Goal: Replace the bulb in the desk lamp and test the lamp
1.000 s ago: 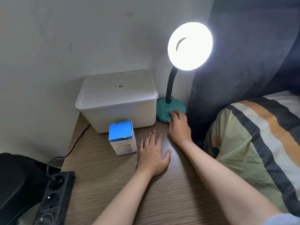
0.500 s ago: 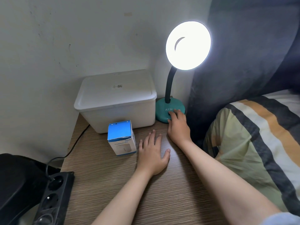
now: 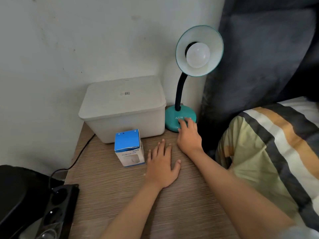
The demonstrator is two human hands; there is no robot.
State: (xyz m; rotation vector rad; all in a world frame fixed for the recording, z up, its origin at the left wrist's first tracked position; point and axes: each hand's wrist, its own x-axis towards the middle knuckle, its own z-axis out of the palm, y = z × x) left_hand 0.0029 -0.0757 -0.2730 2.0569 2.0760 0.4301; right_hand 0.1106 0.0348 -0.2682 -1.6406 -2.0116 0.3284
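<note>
Nearest the camera, two bare forearms reach forward over a wood-grain brown tabletop (image 3: 120, 195). At the lower left corner a black multi-socket power strip (image 3: 58, 207) lies at the table's edge, with a black cable (image 3: 81, 150) running from it up along the left side towards the wall, beside a dark rounded object whose nature cannot be told.

The left hand (image 3: 161, 167) lies flat, palm down on the wood, fingers spread and holding nothing. Just to its left stands a small blue-topped white cardboard box (image 3: 129, 147) printed with the word HUMIDIFIER, close to the hand but not touching it.

To the right, a pillow or cushion in pale green with dark grey, white and orange stripes (image 3: 269, 152) fills the side of the view.

Further on, the right hand (image 3: 189, 135) reaches onto the front of the round teal base (image 3: 174, 116) of the teal desk lamp with a black flexible neck (image 3: 179, 94); its fingertips (image 3: 183, 121) press on the base, loosely curled, gripping nothing. Left of the base, touching or nearly so, sits a white lidded plastic storage box (image 3: 122, 109) against the white wall (image 3: 86, 40).

Farthest, the lamp's teal-rimmed white shade (image 3: 214, 49) faces the camera, with a round frosted white bulb (image 3: 198, 55) seated in its socket, unlit. A dark grey curtain (image 3: 259, 49) hangs behind and to the right
</note>
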